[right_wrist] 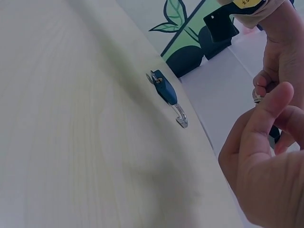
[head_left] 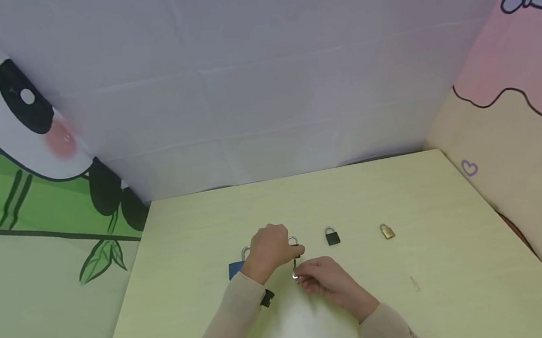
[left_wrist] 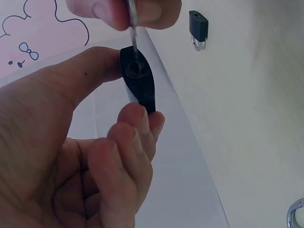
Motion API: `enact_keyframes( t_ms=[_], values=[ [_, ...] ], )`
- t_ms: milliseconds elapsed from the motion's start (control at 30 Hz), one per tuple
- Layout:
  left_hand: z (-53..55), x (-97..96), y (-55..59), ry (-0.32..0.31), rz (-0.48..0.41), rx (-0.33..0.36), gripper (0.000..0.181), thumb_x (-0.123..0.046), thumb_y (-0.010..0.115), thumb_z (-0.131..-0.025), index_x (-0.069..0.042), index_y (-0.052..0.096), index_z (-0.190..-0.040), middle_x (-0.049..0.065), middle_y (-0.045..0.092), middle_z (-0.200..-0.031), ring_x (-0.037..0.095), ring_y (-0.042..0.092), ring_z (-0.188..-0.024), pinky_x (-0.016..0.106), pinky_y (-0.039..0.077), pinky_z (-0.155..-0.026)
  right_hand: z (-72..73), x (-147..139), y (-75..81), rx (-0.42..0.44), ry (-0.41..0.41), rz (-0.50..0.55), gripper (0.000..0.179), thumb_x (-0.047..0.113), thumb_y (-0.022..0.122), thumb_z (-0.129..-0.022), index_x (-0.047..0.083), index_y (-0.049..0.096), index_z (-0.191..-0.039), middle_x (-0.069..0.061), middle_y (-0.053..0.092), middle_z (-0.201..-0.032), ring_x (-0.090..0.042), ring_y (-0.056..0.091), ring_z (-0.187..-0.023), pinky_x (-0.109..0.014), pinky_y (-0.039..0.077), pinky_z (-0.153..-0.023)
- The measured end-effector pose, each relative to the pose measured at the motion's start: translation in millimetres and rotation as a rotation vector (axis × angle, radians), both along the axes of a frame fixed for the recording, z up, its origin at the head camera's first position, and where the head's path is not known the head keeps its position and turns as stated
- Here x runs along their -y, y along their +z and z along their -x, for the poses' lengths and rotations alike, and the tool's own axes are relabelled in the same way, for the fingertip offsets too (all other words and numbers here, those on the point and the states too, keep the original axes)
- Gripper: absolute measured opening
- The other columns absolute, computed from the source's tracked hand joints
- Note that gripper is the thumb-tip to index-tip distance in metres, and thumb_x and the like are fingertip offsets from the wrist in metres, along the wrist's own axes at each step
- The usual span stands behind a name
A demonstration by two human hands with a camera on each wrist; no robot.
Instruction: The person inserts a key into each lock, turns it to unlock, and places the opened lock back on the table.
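Observation:
My left hand [head_left: 270,249] holds a small black padlock [left_wrist: 137,78] between thumb and fingers, its keyhole face turned to the left wrist camera. In the head view, the padlock's silver shackle points away from me. My right hand [head_left: 324,279] pinches a silver key [left_wrist: 133,28] with thumb and forefinger. The key's tip is at the keyhole; I cannot tell whether it is inside. Just left of my left hand lies a blue padlock [head_left: 234,268], partly hidden by that hand and wrist. In the right wrist view, keys [right_wrist: 153,77] stick out of the blue padlock [right_wrist: 165,89].
Another black padlock [head_left: 332,236] and a brass padlock [head_left: 387,231] lie to the right on the pale wooden table [head_left: 432,190]. A white cloth wall [head_left: 263,92] stands behind the table, with printed cartoon panels at both sides.

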State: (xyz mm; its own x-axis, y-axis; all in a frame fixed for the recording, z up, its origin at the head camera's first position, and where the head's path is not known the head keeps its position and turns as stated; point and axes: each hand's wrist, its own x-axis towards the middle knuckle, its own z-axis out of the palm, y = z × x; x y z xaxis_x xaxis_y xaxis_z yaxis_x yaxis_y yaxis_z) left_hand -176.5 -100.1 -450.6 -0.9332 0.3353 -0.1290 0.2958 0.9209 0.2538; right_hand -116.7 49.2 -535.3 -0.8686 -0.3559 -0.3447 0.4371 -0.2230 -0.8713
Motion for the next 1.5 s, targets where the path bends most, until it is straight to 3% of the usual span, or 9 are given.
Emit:
enact_keyframes(
  t_ms=[333, 700, 967, 1267, 1500],
  values=[
    [-0.6, -1.3, -0.9, -0.004, 0.025, 0.011, 0.047, -0.041, 0.072, -0.079, -0.017, 0.039, -0.055, -0.008, 0.024, -0.049, 0.01, 0.028, -0.046, 0.026, 0.023, -0.042, 3.8, -0.1, 1.9, -0.008, 0.004, 0.055, 0.013, 0.004, 0.063, -0.093, -0.006, 0.069, -0.088, -0.004, 0.065, -0.076, -0.007, 0.055, -0.059, -0.018, 0.048, -0.056],
    [-1.9, -0.5, 0.4, 0.007, 0.015, 0.023, 0.048, -0.039, 0.073, -0.079, -0.017, 0.038, -0.056, -0.007, 0.025, -0.05, 0.01, 0.028, -0.046, 0.026, 0.023, -0.042, 4.3, 3.7, -0.9, -0.022, -0.014, 0.048, 0.015, 0.003, 0.061, -0.093, -0.009, 0.07, -0.092, -0.004, 0.067, -0.08, -0.008, 0.057, -0.066, -0.018, 0.049, -0.06],
    [-1.5, 0.9, 0.4, -0.004, 0.012, 0.042, 0.047, -0.037, 0.074, -0.079, -0.017, 0.039, -0.056, -0.008, 0.023, -0.049, 0.009, 0.026, -0.045, 0.025, 0.021, -0.042, 5.7, 4.6, 0.4, -0.026, -0.008, 0.054, 0.018, 0.006, 0.062, -0.095, -0.011, 0.067, -0.092, -0.003, 0.063, -0.077, -0.008, 0.053, -0.062, -0.019, 0.047, -0.057],
    [2.6, 1.1, -1.8, 0.015, 0.02, 0.022, 0.048, -0.039, 0.073, -0.079, -0.017, 0.039, -0.055, -0.008, 0.024, -0.049, 0.009, 0.027, -0.045, 0.025, 0.022, -0.042, 5.2, 6.3, 1.4, -0.019, -0.073, 0.027, 0.025, 0.01, 0.065, -0.096, -0.014, 0.065, -0.103, -0.006, 0.064, -0.084, -0.01, 0.055, -0.067, -0.02, 0.048, -0.061],
    [5.0, 1.4, -2.6, 0.03, 0.024, 0.019, 0.047, -0.038, 0.073, -0.077, -0.017, 0.038, -0.054, -0.009, 0.024, -0.049, 0.01, 0.029, -0.046, 0.026, 0.022, -0.042, 4.3, 6.8, -0.8, -0.031, -0.077, 0.031, 0.032, 0.01, 0.068, -0.094, -0.018, 0.062, -0.108, -0.007, 0.065, -0.086, -0.011, 0.058, -0.07, -0.02, 0.051, -0.064]
  ],
)
